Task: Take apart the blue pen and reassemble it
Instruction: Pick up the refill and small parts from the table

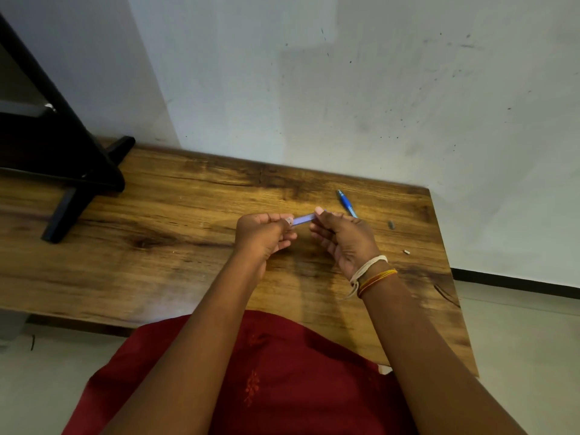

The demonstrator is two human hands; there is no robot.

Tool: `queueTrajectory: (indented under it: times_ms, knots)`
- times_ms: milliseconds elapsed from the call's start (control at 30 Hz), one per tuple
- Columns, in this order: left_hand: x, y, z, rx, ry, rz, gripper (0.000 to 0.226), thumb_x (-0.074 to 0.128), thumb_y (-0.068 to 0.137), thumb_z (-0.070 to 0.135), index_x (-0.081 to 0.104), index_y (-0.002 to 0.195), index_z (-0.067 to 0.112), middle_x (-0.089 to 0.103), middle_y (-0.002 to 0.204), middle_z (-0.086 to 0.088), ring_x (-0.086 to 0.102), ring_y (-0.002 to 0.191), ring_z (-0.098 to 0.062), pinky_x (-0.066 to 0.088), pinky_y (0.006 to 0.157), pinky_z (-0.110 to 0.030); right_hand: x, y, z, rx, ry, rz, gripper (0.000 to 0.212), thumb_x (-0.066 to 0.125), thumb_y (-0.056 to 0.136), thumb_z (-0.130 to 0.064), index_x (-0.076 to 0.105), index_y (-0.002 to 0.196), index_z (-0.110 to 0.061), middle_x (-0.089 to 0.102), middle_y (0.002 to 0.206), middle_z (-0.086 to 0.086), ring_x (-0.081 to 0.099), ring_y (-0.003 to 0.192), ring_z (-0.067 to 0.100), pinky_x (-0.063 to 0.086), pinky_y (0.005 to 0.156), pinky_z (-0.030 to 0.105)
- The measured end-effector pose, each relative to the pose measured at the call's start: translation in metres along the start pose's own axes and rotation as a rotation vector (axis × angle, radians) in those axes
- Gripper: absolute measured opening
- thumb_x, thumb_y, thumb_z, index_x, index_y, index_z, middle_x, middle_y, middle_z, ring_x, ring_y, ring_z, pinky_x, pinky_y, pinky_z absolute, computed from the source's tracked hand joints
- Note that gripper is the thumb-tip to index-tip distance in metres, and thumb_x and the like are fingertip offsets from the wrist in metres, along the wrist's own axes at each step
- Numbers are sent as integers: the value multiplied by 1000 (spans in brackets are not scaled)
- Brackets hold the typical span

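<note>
Both hands hold a translucent blue pen barrel (303, 219) level above the wooden table (175, 246). My left hand (265, 235) pinches its left end and my right hand (340, 237) pinches its right end. Behind my right hand a second blue pen piece (345, 202) with a grip and tip lies on the table, partly hidden by the hand. Two small loose parts rest to the right: a dark grey piece (390, 225) and a tiny pale piece (407, 252).
A black stand (78, 171) sits at the table's far left. The white wall (345, 89) runs along the far edge. The table's right edge (448, 277) drops to a pale floor. My red garment (282, 372) covers the near edge.
</note>
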State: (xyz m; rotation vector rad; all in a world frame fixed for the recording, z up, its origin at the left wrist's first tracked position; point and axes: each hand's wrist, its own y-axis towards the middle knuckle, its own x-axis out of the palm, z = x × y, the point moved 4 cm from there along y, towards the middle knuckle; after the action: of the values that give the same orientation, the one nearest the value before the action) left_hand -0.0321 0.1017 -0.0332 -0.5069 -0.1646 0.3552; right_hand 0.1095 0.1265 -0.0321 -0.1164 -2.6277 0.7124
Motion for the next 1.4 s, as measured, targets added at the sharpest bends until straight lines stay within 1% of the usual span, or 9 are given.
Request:
queueTrajectory:
  times_ms: [200,333,500,700,800,933,1033,1300,1400]
  knots:
    - [1,-3,-3,-116,-433,17,13,65,88,14,62,99,9,70,87,-9,68,75,-14,55,65,-23,12,-5,6,12,23,-163,11,61,91,-6,66,93,3,74,77,13,73,69,17,59,61,23]
    - [13,-10,-6,-195,-540,-46,13,64,89,17,61,98,8,67,83,-7,65,73,-12,57,58,-19,17,-8,14,-6,11,-124,9,64,88,-5,69,91,3,73,79,14,72,69,18,59,61,24]
    - [14,-10,-9,-176,-528,-49,24,62,90,17,62,109,2,69,90,-9,67,82,-14,56,67,-21,14,-7,13,-52,-12,-70,9,63,88,-1,68,81,0,73,75,13,72,69,17,61,65,26]
    - [8,-6,-9,-160,-481,-48,16,57,93,20,64,89,7,69,90,-7,66,81,-11,54,65,-20,18,-4,16,-5,-24,-79,16,54,94,-3,62,102,8,70,89,22,73,67,18,60,60,26]
    - [3,-3,-10,-161,-472,-56,19,56,94,21,65,93,4,71,94,-6,67,82,-11,55,64,-20,16,-1,17,20,-48,-57,10,55,95,-6,60,97,2,71,85,19,73,66,20,60,57,30]
    - [-7,1,-9,-155,-494,-17,20,58,92,19,62,101,2,71,95,-10,69,88,-18,56,67,-24,0,12,6,-298,-793,192,18,61,92,-18,70,96,-3,72,85,12,70,77,26,58,73,42]
    - [-15,2,-8,-161,-512,8,20,60,91,18,61,104,3,71,99,-12,69,81,-16,57,62,-23,0,10,1,-447,-1074,249,18,61,91,-23,76,94,-12,75,93,8,67,89,24,45,75,25]
    - [-25,3,-7,-146,-457,-7,15,59,92,20,63,93,6,72,96,-9,69,89,-14,56,64,-22,-5,19,3,-401,-946,323,9,71,83,-22,78,89,-19,75,86,0,66,79,14,43,70,20]
    - [-27,4,-7,-140,-427,-12,21,57,93,22,63,104,4,72,96,-9,69,92,-13,55,64,-21,-6,18,3,-397,-847,374,15,64,88,-25,76,89,-17,75,86,6,68,79,23,53,74,33]
